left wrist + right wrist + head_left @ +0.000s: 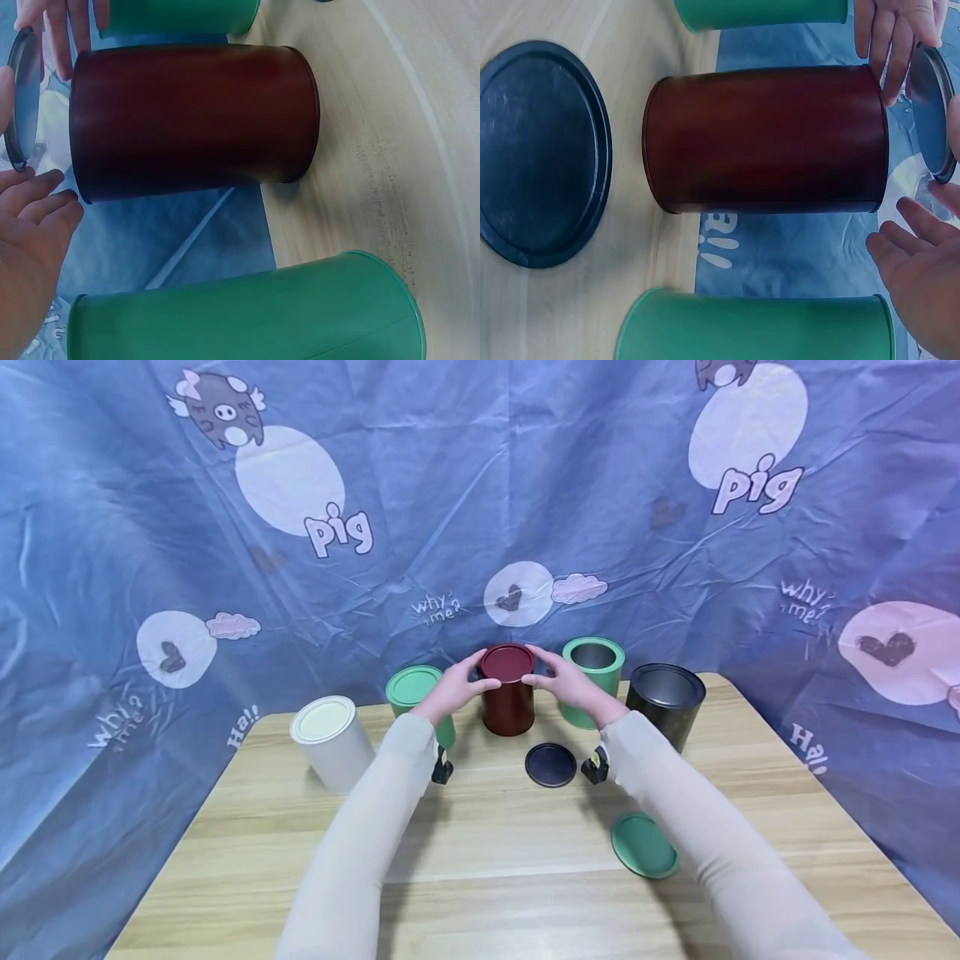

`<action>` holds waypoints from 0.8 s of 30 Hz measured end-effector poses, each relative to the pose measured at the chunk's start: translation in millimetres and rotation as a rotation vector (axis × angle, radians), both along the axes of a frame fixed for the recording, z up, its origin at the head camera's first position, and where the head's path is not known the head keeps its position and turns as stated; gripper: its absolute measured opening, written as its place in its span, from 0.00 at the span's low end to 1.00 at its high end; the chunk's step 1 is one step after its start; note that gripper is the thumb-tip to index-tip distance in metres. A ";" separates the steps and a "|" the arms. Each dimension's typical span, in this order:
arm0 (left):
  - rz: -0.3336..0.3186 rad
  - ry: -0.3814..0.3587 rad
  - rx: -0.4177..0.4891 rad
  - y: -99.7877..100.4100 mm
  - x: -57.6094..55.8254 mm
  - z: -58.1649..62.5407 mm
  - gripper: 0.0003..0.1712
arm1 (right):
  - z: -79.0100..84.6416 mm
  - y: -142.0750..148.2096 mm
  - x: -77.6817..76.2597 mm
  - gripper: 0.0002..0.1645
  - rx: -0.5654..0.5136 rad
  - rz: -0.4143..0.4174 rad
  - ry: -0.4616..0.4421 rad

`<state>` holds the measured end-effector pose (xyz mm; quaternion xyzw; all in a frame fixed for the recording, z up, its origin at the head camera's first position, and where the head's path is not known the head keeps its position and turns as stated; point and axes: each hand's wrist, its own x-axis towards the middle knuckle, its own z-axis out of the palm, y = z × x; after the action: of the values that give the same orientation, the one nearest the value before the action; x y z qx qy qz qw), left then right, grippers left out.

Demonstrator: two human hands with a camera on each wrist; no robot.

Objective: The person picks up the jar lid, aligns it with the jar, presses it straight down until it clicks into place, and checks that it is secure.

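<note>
A dark red can [508,710] stands upright near the table's back edge. Above it is a red lid [507,662], whose metallic underside shows in both wrist views, with a gap between lid and can rim. My left hand [453,687] holds the lid's left edge between thumb and fingers. On the opposite edge, my right hand [567,681] grips it the same way. In the right wrist view, the can's smooth side [765,142] lies below the lid [932,112].
Left of the red can are a lidded green can [414,687] and a lidded white can [333,747]. To its right stand an open green can [603,681] and an open black can [663,714]. A black lid [551,765] and a green lid [645,846] lie on the table.
</note>
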<state>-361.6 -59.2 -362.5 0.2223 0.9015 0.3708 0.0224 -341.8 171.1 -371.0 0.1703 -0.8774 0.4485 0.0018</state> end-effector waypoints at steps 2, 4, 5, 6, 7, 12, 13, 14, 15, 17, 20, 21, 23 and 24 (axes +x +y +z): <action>-0.005 -0.006 0.014 -0.6 -4.1 -1.6 0.45 | -0.8 -1.4 -3.5 0.41 0.017 0.006 0.012; -0.007 -0.010 0.019 -0.9 -8.1 -2.5 0.45 | -1.8 -2.3 -7.3 0.41 0.022 0.015 0.014; -0.007 -0.012 0.024 -0.9 -10.3 -2.6 0.45 | -2.3 -2.4 -9.4 0.41 0.017 0.018 0.010; -0.005 -0.016 0.031 -0.9 -12.6 -2.7 0.44 | -2.8 -2.1 -11.7 0.40 0.007 0.020 0.002; -0.004 -0.018 0.037 -0.8 -14.6 -2.4 0.44 | -3.3 -1.9 -13.8 0.40 -0.006 0.024 -0.007; -0.001 -0.021 0.060 1.9 -23.1 -0.7 0.43 | -3.7 0.7 -21.8 0.40 -0.063 0.025 -0.059; -0.002 -0.020 0.059 2.5 -24.3 -0.5 0.43 | -3.6 1.2 -22.9 0.40 -0.063 0.025 -0.064; -0.002 -0.022 0.060 3.0 -25.4 -0.3 0.43 | -3.7 2.0 -24.1 0.40 -0.055 0.027 -0.065; -0.002 -0.021 0.056 3.4 -26.4 -0.2 0.43 | -3.6 2.7 -24.6 0.41 -0.047 0.024 -0.067; -0.004 -0.021 0.050 3.9 -27.7 0.3 0.43 | -3.3 3.7 -25.4 0.42 -0.021 0.024 -0.054; -0.010 -0.021 0.038 4.3 -29.1 1.5 0.43 | -2.7 4.5 -26.8 0.43 -0.003 0.025 -0.043; -0.009 -0.024 0.038 4.1 -29.5 2.0 0.43 | -2.3 4.1 -27.3 0.42 -0.002 0.021 -0.045; -0.009 -0.032 0.031 3.4 -30.4 3.0 0.43 | -1.9 2.6 -29.8 0.40 0.001 0.016 -0.052; -0.008 -0.036 0.027 2.9 -31.0 3.5 0.43 | -1.6 1.9 -31.3 0.40 -0.005 0.017 -0.062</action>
<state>-392.6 -56.3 -358.9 0.2195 0.8948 0.3869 0.0372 -373.1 173.0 -372.7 0.1638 -0.8745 0.4557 -0.0290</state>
